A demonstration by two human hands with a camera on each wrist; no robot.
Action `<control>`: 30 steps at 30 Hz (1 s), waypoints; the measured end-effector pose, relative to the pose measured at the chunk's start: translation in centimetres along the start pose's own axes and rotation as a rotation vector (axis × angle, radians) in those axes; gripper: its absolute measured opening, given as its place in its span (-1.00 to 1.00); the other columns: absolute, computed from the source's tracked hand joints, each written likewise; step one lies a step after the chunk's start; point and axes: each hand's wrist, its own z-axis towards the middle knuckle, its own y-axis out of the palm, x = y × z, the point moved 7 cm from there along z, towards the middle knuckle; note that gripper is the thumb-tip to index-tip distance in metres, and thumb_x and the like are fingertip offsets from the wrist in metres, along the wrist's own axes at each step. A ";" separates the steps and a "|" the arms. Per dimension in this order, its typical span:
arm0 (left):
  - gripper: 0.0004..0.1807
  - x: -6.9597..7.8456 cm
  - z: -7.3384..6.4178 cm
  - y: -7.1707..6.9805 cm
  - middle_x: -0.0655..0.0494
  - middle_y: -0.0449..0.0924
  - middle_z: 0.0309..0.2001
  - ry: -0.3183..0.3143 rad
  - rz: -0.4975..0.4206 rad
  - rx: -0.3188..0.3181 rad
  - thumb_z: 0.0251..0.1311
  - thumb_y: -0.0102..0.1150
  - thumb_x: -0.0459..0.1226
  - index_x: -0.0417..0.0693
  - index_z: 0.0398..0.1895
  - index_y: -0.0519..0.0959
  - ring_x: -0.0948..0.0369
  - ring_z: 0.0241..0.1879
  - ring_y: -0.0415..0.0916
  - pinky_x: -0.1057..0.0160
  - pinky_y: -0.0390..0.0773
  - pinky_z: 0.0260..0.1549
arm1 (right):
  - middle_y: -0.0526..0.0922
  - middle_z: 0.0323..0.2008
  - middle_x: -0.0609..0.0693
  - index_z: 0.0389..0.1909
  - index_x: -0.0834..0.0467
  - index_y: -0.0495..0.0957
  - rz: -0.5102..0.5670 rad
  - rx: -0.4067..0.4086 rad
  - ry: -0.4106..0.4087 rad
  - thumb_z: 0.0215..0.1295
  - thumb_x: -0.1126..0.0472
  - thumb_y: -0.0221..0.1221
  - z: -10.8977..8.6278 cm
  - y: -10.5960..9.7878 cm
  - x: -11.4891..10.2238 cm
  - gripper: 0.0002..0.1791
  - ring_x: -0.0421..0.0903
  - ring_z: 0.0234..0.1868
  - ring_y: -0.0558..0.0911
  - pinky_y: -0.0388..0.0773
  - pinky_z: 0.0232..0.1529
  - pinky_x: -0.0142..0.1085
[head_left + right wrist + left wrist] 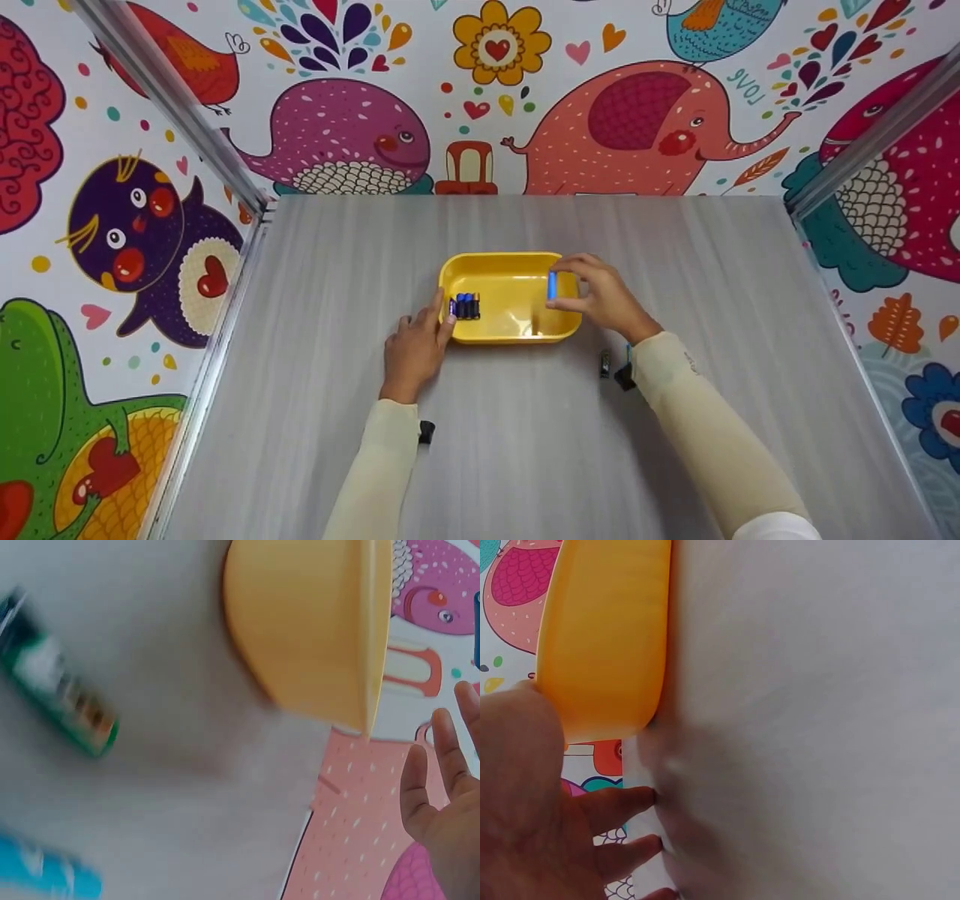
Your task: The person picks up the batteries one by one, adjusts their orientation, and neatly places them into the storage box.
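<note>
A yellow plastic tray (510, 341) sits on the table, with several dark batteries with blue and copper ends (466, 306) side by side at its left end. My left hand (415, 351) holds the tray's left edge, thumb over the rim; in the left wrist view its other fingers (626, 801) are spread down to the tabletop. Over the tray's right end, my right hand (604, 296) pinches a blue battery (553, 286) upright between thumb and finger. Only a sliver of that blue battery (477, 630) shows in the right wrist view.
A green and black battery (604, 364) lies on the grey table (510, 450), right of the tray. Close by is a light blue battery (45, 870), mostly hidden by the right wrist in the head view. Cartoon-printed walls (615, 135) border the table.
</note>
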 end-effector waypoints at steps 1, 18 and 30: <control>-0.33 0.0 0.0 0.0 0.08 0.44 0.43 -0.001 0.000 0.000 0.55 -0.34 0.25 0.54 0.65 -0.13 -0.13 0.30 0.40 -0.28 0.42 0.19 | 0.63 0.14 -0.01 0.12 0.08 0.67 0.010 -0.002 -0.006 0.04 -0.06 0.55 0.2 0.4 -0.2 -0.38 0.05 0.17 0.58 0.59 0.19 0.07; -0.33 0.1 0.0 -0.1 0.09 0.41 0.46 -0.008 -0.009 -0.011 0.56 -0.34 0.25 0.56 0.65 -0.14 -0.13 0.31 0.39 -0.27 0.39 0.23 | 0.64 0.12 -0.08 0.14 0.06 0.65 -0.019 -0.086 0.102 0.09 -0.15 0.50 3.1 6.4 -1.3 -0.37 0.00 0.19 0.58 0.51 0.33 -0.04; -0.32 0.0 -0.2 0.0 0.09 0.41 0.46 -0.014 0.007 -0.012 0.54 -0.38 0.28 0.55 0.65 -0.15 -0.14 0.33 0.38 -0.28 0.38 0.25 | 0.62 0.12 -0.06 0.12 0.02 0.66 -0.061 -0.103 0.187 0.09 -0.10 0.52 4.3 9.2 0.1 -0.41 0.03 0.22 0.53 0.46 0.36 -0.03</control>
